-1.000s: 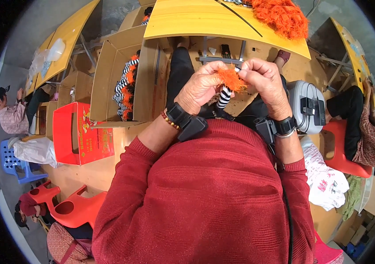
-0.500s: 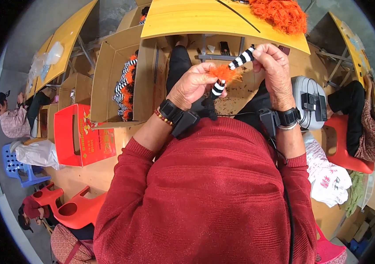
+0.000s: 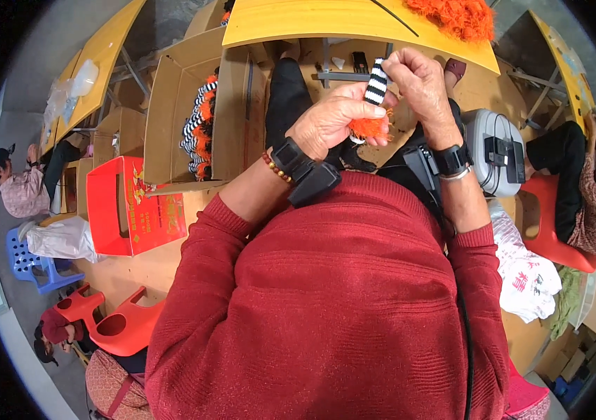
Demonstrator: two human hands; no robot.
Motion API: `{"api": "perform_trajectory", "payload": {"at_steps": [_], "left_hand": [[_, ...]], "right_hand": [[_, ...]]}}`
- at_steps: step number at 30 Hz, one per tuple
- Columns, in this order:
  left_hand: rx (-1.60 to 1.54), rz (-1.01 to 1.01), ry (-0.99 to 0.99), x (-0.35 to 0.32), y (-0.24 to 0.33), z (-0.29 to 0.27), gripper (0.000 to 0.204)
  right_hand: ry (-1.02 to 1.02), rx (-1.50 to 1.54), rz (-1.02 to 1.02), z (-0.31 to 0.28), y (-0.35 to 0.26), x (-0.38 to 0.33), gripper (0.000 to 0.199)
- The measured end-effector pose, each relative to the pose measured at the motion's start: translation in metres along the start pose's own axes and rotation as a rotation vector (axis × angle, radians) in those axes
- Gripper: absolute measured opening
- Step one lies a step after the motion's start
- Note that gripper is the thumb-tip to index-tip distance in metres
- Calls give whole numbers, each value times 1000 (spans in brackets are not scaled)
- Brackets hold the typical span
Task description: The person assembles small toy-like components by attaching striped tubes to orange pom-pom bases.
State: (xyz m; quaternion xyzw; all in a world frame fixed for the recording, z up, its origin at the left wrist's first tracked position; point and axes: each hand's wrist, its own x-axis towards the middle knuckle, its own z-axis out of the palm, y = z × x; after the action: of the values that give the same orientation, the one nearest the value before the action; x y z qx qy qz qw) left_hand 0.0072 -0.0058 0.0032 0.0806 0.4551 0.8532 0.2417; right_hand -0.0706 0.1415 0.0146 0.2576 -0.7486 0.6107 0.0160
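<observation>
A black-and-white striped soft tube (image 3: 376, 82) with an orange fluffy tuft (image 3: 370, 127) at its lower end is held upright in front of my chest. My left hand (image 3: 329, 122) grips the orange tuft end from the left. My right hand (image 3: 420, 87) pinches the upper striped part from the right. Both wrists carry black strapped devices; the left also wears a bead bracelet. My red sweater fills the lower picture.
An open cardboard box (image 3: 172, 112) with several striped-and-orange pieces stands at the left. A red box (image 3: 119, 210) sits below it. A yellow table (image 3: 312, 21) holds an orange fluffy pile (image 3: 455, 15). A grey case (image 3: 497, 150), red stools and other seated people surround me.
The striped piece has been drawn out of my hands and turned upright. Both hands have risen a little toward the yellow table.
</observation>
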Motion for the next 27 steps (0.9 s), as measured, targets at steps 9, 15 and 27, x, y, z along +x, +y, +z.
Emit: {"api": "perform_trajectory", "payload": {"at_steps": [9,15,27], "left_hand": [[-22,-98,12,-12,-6,-12,41],[110,-47,12,-17,-6,-9,28],[118,-70,73,-21,-19,-32,21]], "right_hand": [[75,31,177,-14,7,-2,15],[68,-43,163,-13,2,-4,17],[88,-63,115,-12,8,-7,19]]}}
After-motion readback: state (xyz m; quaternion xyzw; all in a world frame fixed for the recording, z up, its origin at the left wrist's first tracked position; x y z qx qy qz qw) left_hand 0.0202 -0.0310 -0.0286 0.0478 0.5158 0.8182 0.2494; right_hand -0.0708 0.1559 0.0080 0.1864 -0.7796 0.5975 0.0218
